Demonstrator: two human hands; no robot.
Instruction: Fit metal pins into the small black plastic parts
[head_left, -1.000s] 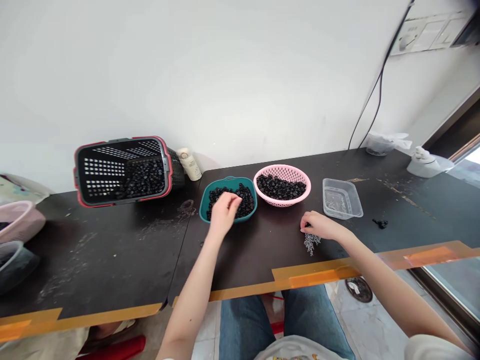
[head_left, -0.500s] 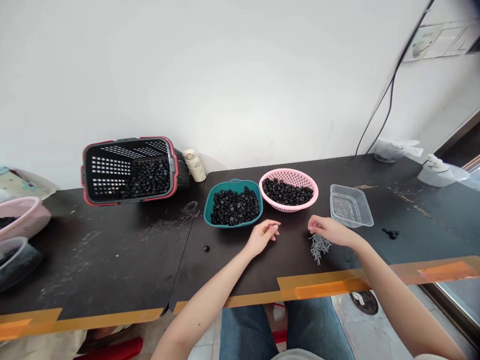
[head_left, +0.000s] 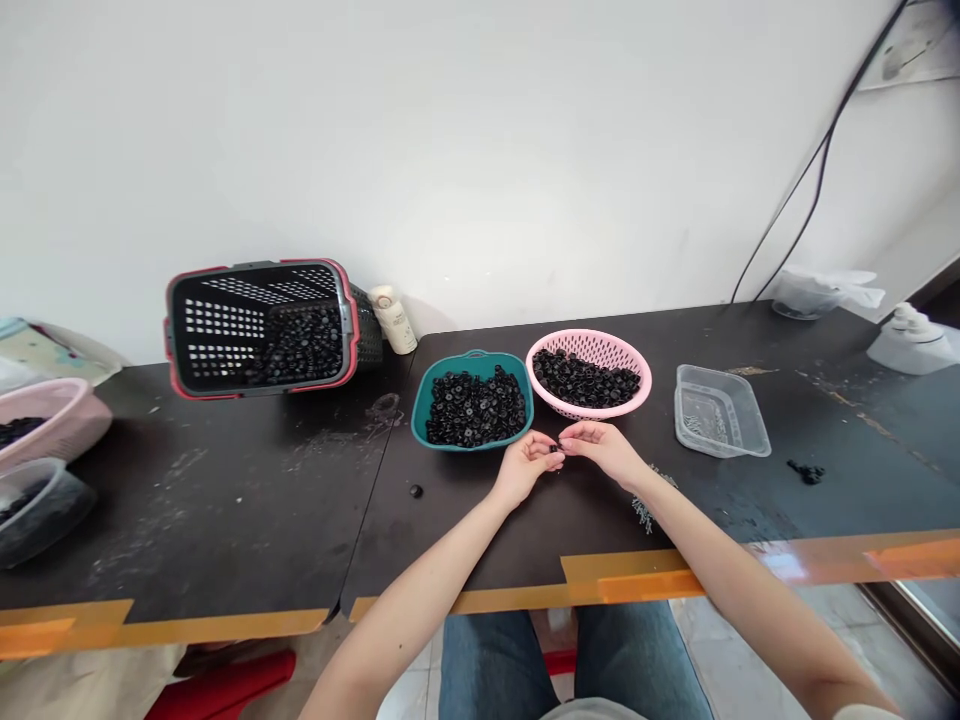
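Observation:
In front of the two baskets, my left hand (head_left: 523, 470) pinches a small round black part (head_left: 554, 449) between thumb and fingertips. My right hand (head_left: 604, 452) meets it there, fingertips closed against the part; anything they hold is too small to make out. Under my right forearm lies a pile of thin grey screws (head_left: 643, 514), partly covered. Just behind my left hand is a teal basket (head_left: 421, 405) of black round parts. A pink basket (head_left: 643, 375) with more black parts sits behind my right hand. One loose black part (head_left: 416, 491) rests on the table to the left.
A clear plastic box (head_left: 752, 430) with some small grey pieces stands at right, near a small black cluster (head_left: 806, 472). A tipped black-and-red basket (head_left: 217, 345) and a white bottle (head_left: 394, 322) are by the wall. Orange tape (head_left: 517, 598) lines the table's front edge.
My right hand has left the screw pile and moved left to meet my left hand. My left hand has stayed nearly in place. The view has shifted slightly.

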